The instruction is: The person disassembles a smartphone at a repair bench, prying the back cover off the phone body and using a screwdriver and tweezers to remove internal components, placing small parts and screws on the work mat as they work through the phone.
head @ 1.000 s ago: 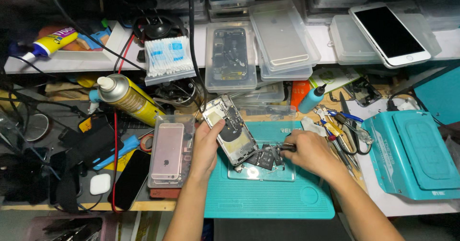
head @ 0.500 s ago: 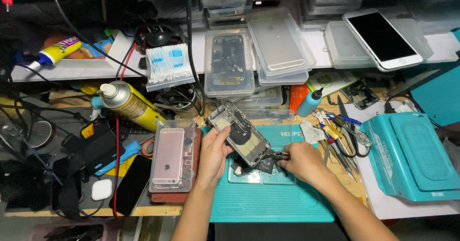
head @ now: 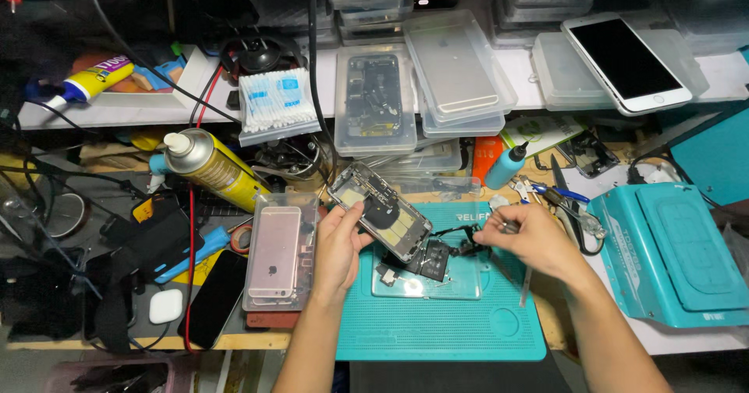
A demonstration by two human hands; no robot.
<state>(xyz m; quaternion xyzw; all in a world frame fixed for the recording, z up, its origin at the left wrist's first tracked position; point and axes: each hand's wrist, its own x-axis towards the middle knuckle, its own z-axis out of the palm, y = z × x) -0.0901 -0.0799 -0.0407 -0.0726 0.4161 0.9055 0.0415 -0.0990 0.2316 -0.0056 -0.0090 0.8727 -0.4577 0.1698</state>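
1. Left hand [head: 341,246] grips an opened phone shell [head: 380,200], fingers closed around its lower left edge; the shell is tilted and raised over the back part of the teal mat [head: 437,327].
2. Right hand [head: 524,237] is closed in a pinch on a small dark part [head: 471,244] with a thin cable, just right of the shell; whether it also holds a tool, I cannot tell.
3. Under both hands a clear tray [head: 425,280] lies on the mat, and a small black component [head: 434,260] rests on it.
4. Left of the mat, a pink phone [head: 275,250] lies in a clear box, and a black phone [head: 212,297] lies just beside it.
5. Behind them a yellow spray can [head: 212,168] lies on its side.
6. On the shelf are a pack of cotton swabs [head: 275,103], clear boxes with phone parts, and a white phone [head: 626,62].
7. Right of the mat stands a teal machine [head: 675,256], with tweezers [head: 558,194] and a blue bottle [head: 505,167] near it.
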